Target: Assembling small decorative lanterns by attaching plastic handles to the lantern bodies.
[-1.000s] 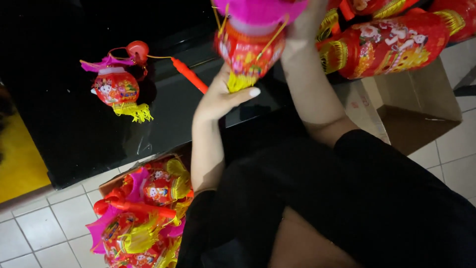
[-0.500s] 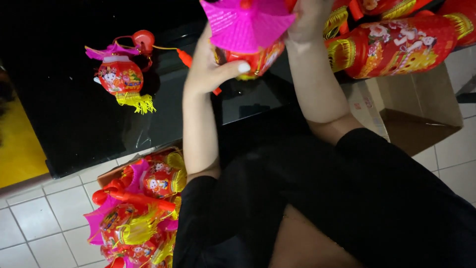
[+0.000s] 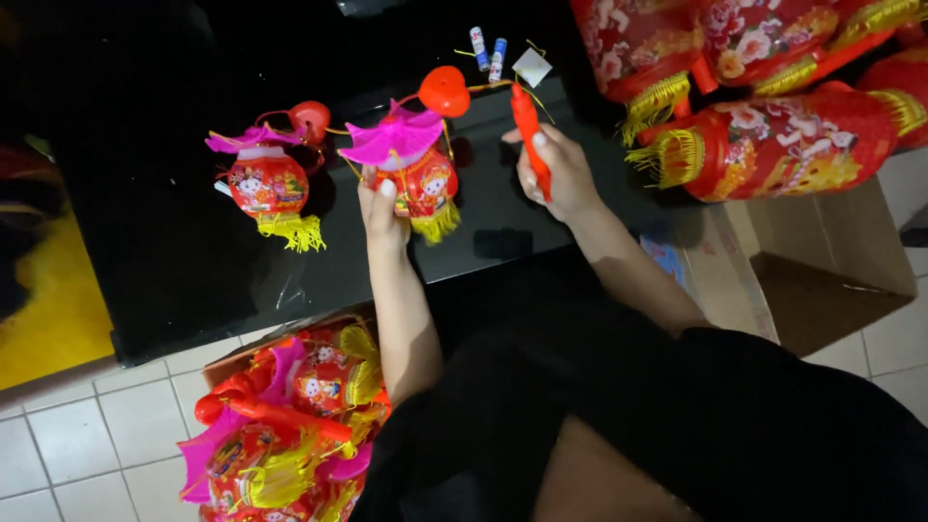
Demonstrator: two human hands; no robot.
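1. The left hand [image 3: 384, 208] grips the side of a small red lantern [image 3: 425, 184], thumb on its front, holding it just above the black table [image 3: 174, 280].
2. The right hand [image 3: 561, 174] is closed around an orange stick handle [image 3: 529, 135], which points up and away from the person.
3. A thin cord runs from the top of the handle to a red heart-shaped piece [image 3: 445, 90] above the lantern.
4. The lantern has a pink ruffled roof [image 3: 391, 140] and a yellow fringe [image 3: 437, 224] hanging at its bottom.
5. A second lantern [image 3: 266, 184] of the same kind lies on the table to the left, well apart from the hands.
6. Two small batteries [image 3: 488, 53] and a white tag [image 3: 532, 68] lie on the table beyond the handle.
7. Large red lanterns with gold fringes [image 3: 773, 145] are piled at the right, over an open cardboard box [image 3: 822, 271].
8. More small lanterns fill a box [image 3: 280, 435] on the tiled floor [image 3: 97, 435] near the left elbow.
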